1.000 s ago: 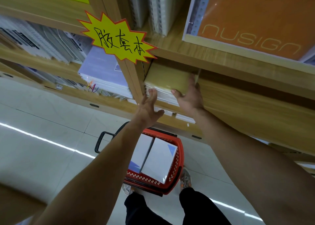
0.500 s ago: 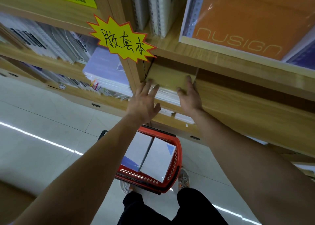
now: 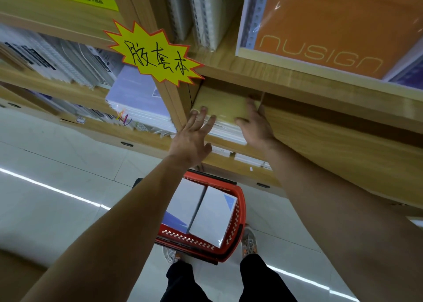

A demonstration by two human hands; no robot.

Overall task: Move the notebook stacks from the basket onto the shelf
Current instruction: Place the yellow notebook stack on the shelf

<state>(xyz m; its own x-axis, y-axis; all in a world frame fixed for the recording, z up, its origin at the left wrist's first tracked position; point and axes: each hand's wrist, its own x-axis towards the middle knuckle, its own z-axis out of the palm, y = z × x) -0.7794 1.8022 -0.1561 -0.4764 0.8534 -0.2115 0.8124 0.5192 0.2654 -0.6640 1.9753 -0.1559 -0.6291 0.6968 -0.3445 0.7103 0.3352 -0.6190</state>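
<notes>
A stack of notebooks with a yellow-green cover lies in the wooden shelf compartment, tight against the left divider. My left hand has straight fingers pressing on the stack's front left edge. My right hand lies on the stack's right front corner, fingers reaching along the cover and thumb over the front edge. Below, on the floor, a red basket holds two white notebook stacks side by side.
A yellow starburst sign sticks out from the divider. A lilac notebook stack fills the compartment to the left. An orange NUSIGN notebook stands on the shelf above. My feet stand behind the basket on the pale tiled floor.
The stack has slid deeper into the compartment. My left hand came up from below the shelf edge onto the stack's front, and both hands have moved inward with it.
</notes>
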